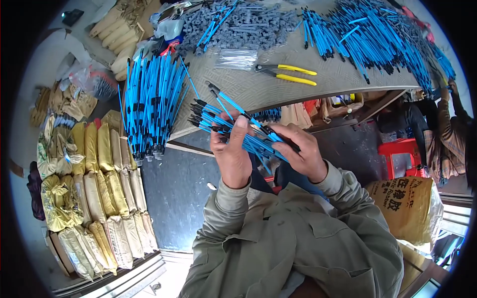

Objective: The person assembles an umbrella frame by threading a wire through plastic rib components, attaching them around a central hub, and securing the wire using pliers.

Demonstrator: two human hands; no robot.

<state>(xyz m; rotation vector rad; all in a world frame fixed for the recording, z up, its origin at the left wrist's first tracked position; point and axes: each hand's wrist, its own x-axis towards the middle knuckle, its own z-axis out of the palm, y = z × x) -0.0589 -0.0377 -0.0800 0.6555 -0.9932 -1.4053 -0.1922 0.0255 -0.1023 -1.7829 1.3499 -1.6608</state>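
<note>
My left hand (234, 149) is wrapped round a bundle of thin blue rods with black end pieces (207, 115), its thumb pressed on top. From the other side my right hand (302, 150) pinches the rods near their dark joints, with thumb and fingers closed. One rod lies slantwise above the others, its black tip pointing up and left. The bundle is in front of my body, at the near edge of the worktable (248, 92). Pliers with yellow handles (293, 74) lie on the table beyond my hands, beside a stack of thin silvery wires (237, 58).
A heap of grey plastic parts (258, 25) covers the table's far middle. More blue rods (367, 37) are piled at far right, and a standing bunch (154, 104) is at left. Stacked sacks (94, 193) stand left; a red stool (400, 154) and another person (442, 134) are at right.
</note>
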